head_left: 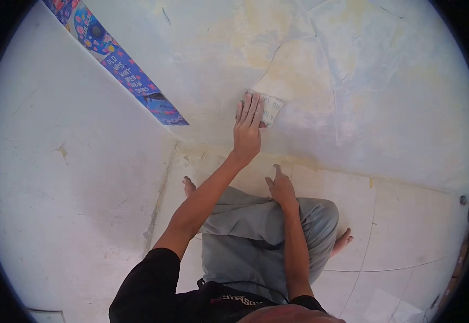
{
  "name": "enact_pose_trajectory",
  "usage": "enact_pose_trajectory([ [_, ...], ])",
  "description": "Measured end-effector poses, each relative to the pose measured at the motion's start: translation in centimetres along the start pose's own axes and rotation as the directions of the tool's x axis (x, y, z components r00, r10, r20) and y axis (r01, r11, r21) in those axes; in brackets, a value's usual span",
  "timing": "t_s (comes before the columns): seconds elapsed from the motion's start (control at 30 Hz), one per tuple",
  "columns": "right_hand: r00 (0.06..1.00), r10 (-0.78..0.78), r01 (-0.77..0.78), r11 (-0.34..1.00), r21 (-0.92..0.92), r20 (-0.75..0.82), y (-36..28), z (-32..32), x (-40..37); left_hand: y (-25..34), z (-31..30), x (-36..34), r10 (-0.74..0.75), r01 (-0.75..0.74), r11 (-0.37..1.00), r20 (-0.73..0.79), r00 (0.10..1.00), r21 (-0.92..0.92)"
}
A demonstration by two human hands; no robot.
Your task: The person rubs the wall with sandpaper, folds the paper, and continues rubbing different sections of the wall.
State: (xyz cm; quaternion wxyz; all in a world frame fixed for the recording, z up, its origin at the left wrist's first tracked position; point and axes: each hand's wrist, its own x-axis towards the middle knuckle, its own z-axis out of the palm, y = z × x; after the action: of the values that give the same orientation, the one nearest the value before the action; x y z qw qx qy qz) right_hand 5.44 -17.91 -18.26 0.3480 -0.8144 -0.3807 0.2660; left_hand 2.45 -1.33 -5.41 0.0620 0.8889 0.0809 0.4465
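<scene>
A piece of sandpaper (273, 109), printed on its pale back, lies against the wall (407, 118). My left hand (250, 110) presses it there, fingers together and dusted with white powder. The sheet's right part sticks out beside my fingers; the rest is hidden under them. Over my lap, close to my grey trousers (245, 215), is my right hand (282, 188). Its index finger and thumb stretch apart, with nothing held, and the other fingers are partly hidden. Around the sandpaper the wall is white with yellowish patches and thin cracks.
A colourful strip of stickers or posters (132, 75) runs along the wall left of my left hand. Another wall (73, 161) meets this one at a corner on the left. I sit cross-legged on a pale tiled floor (401, 215), bare feet showing.
</scene>
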Motion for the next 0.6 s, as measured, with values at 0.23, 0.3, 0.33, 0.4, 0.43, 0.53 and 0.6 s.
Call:
enact_pose_trajectory([
  [0.23, 1.0, 0.002, -0.002, 1.0, -0.031, 0.004, 0.0, 0.3, 0.1, 0.2, -0.1, 0.0, -0.03, 0.031, 0.999, 0.038, 0.999, -0.014],
  [0.3, 1.0, 0.015, -0.015, 1.0, -0.004, 0.005, -0.1, 0.0, 0.1, -0.3, -0.3, 0.0, 0.004, -0.004, 1.0, 0.022, 1.0, -0.007],
  [0.33, 1.0, 0.012, -0.012, 1.0, -0.005, -0.005, -0.1, -0.2, 0.2, -0.4, -0.2, 0.2, 0.04, -0.04, 0.999, 0.011, 0.999, -0.001],
  [0.4, 1.0, 0.004, -0.005, 1.0, -0.019, -0.028, 0.0, 0.0, -0.1, 0.2, -0.2, 1.5, 0.03, -0.03, 0.999, -0.011, 1.0, -0.029],
  [0.43, 1.0, 0.007, -0.007, 1.0, -0.018, -0.026, 0.1, 0.2, -0.1, 0.6, -0.4, 2.1, 0.015, -0.017, 0.998, -0.029, 0.999, -0.053],
  [0.53, 0.999, -0.021, 0.021, 1.0, -0.02, -0.026, 0.2, 0.5, -0.1, 0.2, -0.1, 1.2, 0.015, -0.016, 0.996, -0.008, 1.0, -0.084],
  [0.6, 1.0, -0.008, 0.008, 1.0, -0.028, -0.02, 0.2, 0.1, -0.1, -1.8, 0.8, -1.4, 0.034, -0.034, 0.997, 0.004, 0.999, -0.066],
])
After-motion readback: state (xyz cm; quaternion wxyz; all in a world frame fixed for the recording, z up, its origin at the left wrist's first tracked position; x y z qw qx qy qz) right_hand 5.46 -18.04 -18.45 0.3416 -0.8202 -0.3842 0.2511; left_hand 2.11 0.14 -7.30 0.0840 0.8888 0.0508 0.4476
